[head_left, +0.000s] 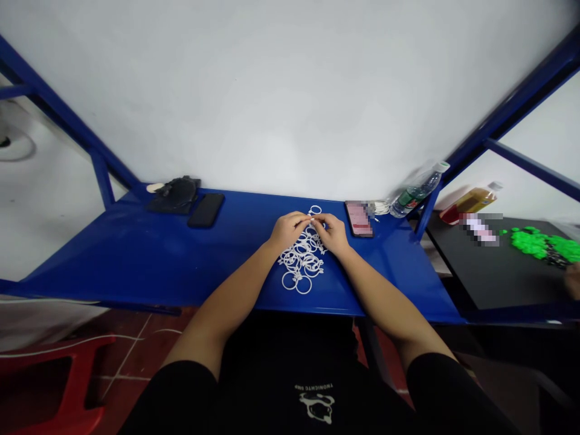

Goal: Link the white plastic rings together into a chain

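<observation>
My left hand (289, 230) and my right hand (333, 232) meet fingertip to fingertip over the far part of a heap of white plastic rings (304, 257). Both hands are closed in a pinch. A small white piece shows between the fingertips, seemingly part of a white ring; most of it is hidden by the fingers. Beyond the hands, one white ring (316, 209) lies flat on the blue table (149, 260). Toward my body, several rings overlap loosely, some with small clip-like ends.
At right, a phone with a lit screen (359, 219), a white cable (380, 208) and a water bottle (414, 193). At left, a dark phone (206, 210) and a black plastic bag (179, 194). A black table (475, 272) holds green pieces (530, 241), beside another person's hand (573, 281).
</observation>
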`<state>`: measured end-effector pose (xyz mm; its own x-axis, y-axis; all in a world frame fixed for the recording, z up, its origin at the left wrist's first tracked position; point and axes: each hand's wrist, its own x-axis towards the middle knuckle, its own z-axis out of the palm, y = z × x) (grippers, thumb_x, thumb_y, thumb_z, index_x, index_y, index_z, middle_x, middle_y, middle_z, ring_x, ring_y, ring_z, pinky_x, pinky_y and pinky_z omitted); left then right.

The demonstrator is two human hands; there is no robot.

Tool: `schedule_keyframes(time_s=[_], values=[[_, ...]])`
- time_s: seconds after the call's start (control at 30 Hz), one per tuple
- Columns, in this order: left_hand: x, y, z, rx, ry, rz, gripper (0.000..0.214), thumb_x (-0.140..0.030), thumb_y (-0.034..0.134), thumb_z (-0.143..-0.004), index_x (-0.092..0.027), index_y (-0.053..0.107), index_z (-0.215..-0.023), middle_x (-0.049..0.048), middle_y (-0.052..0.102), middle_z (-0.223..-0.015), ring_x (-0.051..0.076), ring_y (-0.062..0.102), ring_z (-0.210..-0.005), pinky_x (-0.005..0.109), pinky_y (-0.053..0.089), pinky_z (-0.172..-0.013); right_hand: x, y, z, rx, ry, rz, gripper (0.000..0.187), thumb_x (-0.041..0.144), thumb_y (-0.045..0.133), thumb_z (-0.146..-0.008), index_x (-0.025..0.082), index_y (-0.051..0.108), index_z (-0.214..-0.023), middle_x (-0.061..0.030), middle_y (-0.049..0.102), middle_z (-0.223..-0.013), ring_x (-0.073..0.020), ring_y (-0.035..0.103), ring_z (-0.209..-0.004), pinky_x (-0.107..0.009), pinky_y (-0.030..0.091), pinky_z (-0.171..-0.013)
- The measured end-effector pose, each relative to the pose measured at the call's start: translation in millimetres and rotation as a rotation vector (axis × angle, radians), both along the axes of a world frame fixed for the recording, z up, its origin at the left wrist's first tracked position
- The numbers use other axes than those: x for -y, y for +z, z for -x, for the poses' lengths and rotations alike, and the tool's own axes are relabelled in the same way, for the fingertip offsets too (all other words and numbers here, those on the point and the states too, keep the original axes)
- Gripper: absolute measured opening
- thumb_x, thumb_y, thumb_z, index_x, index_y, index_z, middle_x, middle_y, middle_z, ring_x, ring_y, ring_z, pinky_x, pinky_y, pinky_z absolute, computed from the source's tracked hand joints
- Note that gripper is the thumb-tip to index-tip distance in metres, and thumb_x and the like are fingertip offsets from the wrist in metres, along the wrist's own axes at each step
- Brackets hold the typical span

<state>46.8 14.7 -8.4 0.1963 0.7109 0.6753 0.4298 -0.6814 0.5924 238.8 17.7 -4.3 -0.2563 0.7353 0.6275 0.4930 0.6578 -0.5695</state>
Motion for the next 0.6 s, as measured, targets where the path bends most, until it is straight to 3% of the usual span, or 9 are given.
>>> schedule_keyframes(time_s=[0.2,0.33,0.47,0.6], values=[[1.6,-3.1,-0.1,-0.076,0.012,0.102,0.022,-0.026,0.066,-0.098,-0.022,0.076,-0.118,0.0055,0.075,-0.112,0.013,0.071,-0.083,0.029,0.059,-0.083,-16.8,-1.8,-16.7,0.003,-0.283,-0.066,0.03,0.043,0.056,-0.103,0.022,0.076,-0.106,-0.0102,0.078,-0.097,-0.0265,0.071,-0.088,-0.042,0.057,-0.086],[-2.4,-7.3,1.2,-0.192,-0.014,0.129,0.018,-0.026,0.068,-0.097,-0.021,0.077,-0.111,0.0068,0.075,-0.113,0.019,0.07,-0.103,0.036,0.057,-0.094,-37.0,-9.7,-33.3,0.129,-0.417,-0.057,0.026,0.034,0.057,-0.101,0.019,0.077,-0.106,-0.014,0.078,-0.099,-0.0311,0.069,-0.092,-0.048,0.053,-0.091],[-5.4,-10.2,1.2,-0.297,-0.048,0.138,0.017,-0.028,0.07,-0.095,-0.021,0.078,-0.109,0.007,0.076,-0.115,0.023,0.068,-0.109,0.043,0.053,-0.105,-47.4,-18.3,-37.2,0.205,-0.381,0.027,0.026,0.026,0.056,-0.1,0.017,0.077,-0.112,-0.0148,0.079,-0.104,-0.0312,0.07,-0.094,-0.047,0.053,-0.091],[-3.8,-8.7,0.5,-0.337,-0.062,0.204,0.02,-0.029,0.068,-0.096,-0.021,0.078,-0.111,0.0063,0.078,-0.115,0.023,0.069,-0.108,0.042,0.052,-0.104,-43.8,-16.3,-32.4,0.25,-0.321,-0.01,0.032,0.02,0.053,-0.099,0.019,0.075,-0.123,-0.012,0.079,-0.112,-0.0299,0.069,-0.101,-0.046,0.051,-0.097]])
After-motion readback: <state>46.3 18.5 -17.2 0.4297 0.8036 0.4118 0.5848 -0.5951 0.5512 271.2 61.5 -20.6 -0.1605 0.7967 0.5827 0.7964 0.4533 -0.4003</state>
